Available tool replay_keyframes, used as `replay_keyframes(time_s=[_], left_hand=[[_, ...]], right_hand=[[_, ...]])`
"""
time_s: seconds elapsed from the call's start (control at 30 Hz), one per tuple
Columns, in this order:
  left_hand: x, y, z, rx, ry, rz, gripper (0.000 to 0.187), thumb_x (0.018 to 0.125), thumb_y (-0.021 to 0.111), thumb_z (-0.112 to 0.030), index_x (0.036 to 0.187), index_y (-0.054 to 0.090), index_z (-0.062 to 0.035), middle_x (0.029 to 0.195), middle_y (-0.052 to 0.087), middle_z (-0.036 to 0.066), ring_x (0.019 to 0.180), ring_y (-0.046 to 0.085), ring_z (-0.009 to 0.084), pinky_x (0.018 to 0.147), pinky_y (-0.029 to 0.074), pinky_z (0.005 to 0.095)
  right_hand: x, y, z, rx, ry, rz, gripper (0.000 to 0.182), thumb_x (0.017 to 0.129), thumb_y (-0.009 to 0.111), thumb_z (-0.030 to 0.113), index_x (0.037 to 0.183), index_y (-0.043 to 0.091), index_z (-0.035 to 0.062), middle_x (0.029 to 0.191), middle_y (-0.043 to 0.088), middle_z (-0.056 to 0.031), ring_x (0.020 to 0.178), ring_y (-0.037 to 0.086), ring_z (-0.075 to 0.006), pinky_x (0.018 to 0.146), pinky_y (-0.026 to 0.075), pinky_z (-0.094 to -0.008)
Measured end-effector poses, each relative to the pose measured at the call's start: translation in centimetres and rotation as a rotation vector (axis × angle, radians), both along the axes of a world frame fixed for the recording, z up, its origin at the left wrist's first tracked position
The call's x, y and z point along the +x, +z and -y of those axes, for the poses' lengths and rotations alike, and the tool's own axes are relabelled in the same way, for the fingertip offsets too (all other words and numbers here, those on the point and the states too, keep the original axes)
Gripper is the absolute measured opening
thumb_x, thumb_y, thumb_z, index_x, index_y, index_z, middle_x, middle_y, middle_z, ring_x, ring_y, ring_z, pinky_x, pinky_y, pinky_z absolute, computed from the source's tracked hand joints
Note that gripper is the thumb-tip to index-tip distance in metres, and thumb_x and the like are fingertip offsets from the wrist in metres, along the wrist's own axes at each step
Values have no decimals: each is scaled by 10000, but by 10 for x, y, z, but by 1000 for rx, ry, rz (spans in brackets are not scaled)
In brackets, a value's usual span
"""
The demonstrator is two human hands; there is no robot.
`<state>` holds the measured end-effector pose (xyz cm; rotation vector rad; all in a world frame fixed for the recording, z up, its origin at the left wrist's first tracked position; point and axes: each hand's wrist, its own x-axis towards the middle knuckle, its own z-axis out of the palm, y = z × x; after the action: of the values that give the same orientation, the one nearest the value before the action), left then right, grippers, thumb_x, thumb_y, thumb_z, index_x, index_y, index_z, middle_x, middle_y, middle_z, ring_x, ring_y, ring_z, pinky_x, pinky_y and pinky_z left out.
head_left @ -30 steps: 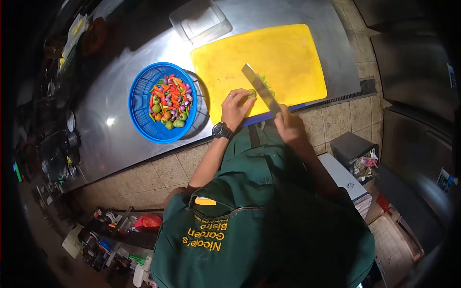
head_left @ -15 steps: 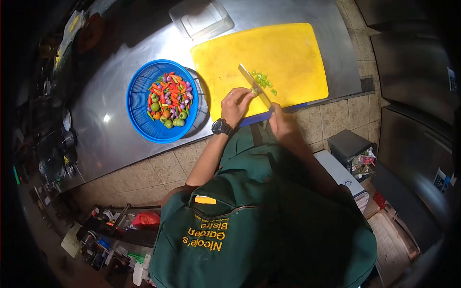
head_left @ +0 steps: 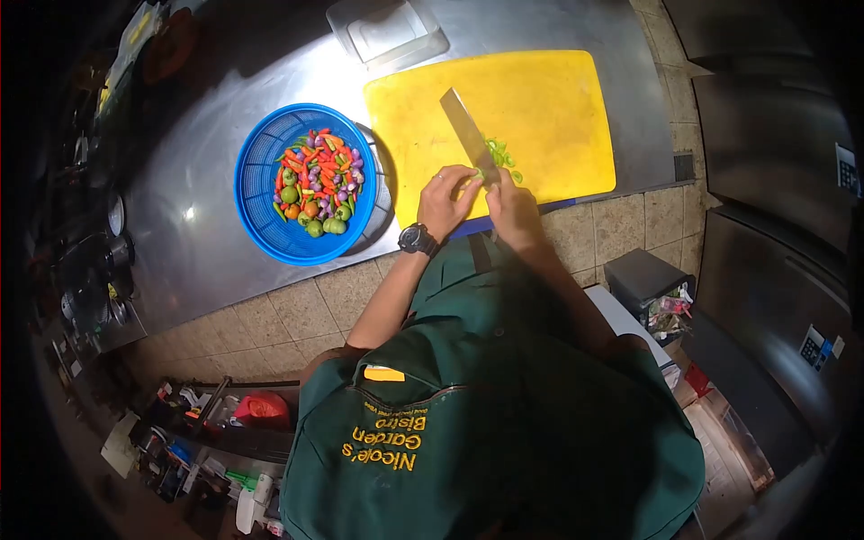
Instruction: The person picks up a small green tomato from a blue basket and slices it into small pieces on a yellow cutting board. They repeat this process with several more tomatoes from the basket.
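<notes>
My right hand [head_left: 516, 214] grips a kitchen knife [head_left: 466, 129] with a broad blade, its tip pointing away from me over the yellow cutting board [head_left: 423, 117]. Fingers pinched, my left hand [head_left: 446, 200] holds a small green vegetable piece against the near part of the blade; its exact kind is too small to make out. Thin green slices [head_left: 502, 155] lie on the board just right of the blade. A black watch [head_left: 416, 238] is on my left wrist.
Left of the board stands a blue plastic basket [head_left: 255, 220] with red chilies, small purple onions and green and orange tomatoes. A clear plastic container [head_left: 432, 45] sits behind the board on the steel table [head_left: 202, 261]. A dark bin [head_left: 630, 270] is at lower right.
The knife has turned flatter, showing more of its blade face, and its tip has moved farther away from me. My right hand has come closer to my left hand.
</notes>
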<state>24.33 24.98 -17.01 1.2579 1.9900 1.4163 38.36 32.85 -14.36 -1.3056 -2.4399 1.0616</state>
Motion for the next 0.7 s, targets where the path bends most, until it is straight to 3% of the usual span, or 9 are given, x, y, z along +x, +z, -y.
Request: replay_keyframes(time_s=[0.07, 0.13, 0.4, 0.53, 0.6, 0.7], left_hand=[[-1, 3, -1, 39, -30, -112, 201, 882, 803, -140, 1060, 755, -60, 996, 745, 123, 839, 737, 289, 744, 599, 356], [-2, 7, 0, 73, -66, -220, 216, 876, 801, -125, 1079, 755, -66, 1009, 743, 119, 821, 737, 290, 743, 600, 352], [-1, 20, -2, -309, -209, -186, 236, 867, 801, -244, 1048, 750, -101, 1051, 736, 89, 917, 722, 273, 727, 590, 383], [-2, 22, 5, -226, -196, -274, 242, 864, 801, -238, 1040, 740, -85, 1006, 739, 101, 918, 723, 277, 737, 589, 387], [-4, 21, 4, -81, -153, -297, 219, 867, 797, -209, 1034, 739, -79, 973, 738, 104, 923, 721, 281, 753, 588, 393], [-7, 19, 7, -90, -190, -242, 177, 876, 785, -165, 1024, 747, -77, 991, 741, 94, 914, 720, 288, 760, 588, 394]], right_hand=[[0, 2, -3, 16, -19, -53, 357, 985, 566, 154, 1331, 537, 67, 802, 678, -285, 759, 672, -496, 680, 522, -577], [8, 9, -7, 26, -2, 73, 361, 987, 570, 163, 1313, 525, 14, 799, 684, -274, 753, 678, -487, 717, 540, -579], [52, 19, 1, -38, 86, -8, 356, 973, 609, 145, 1300, 528, 28, 770, 676, -254, 706, 672, -465, 641, 516, -589], [55, 15, 2, 85, 131, -8, 342, 977, 625, 153, 1284, 546, 25, 759, 674, -248, 709, 673, -454, 634, 513, -572], [55, 17, 4, 70, 87, -1, 330, 980, 627, 148, 1278, 566, 18, 762, 664, -254, 720, 667, -455, 633, 507, -556], [57, 32, 5, 30, 64, -9, 318, 979, 632, 128, 1273, 592, 14, 770, 651, -257, 729, 661, -453, 633, 503, -535]])
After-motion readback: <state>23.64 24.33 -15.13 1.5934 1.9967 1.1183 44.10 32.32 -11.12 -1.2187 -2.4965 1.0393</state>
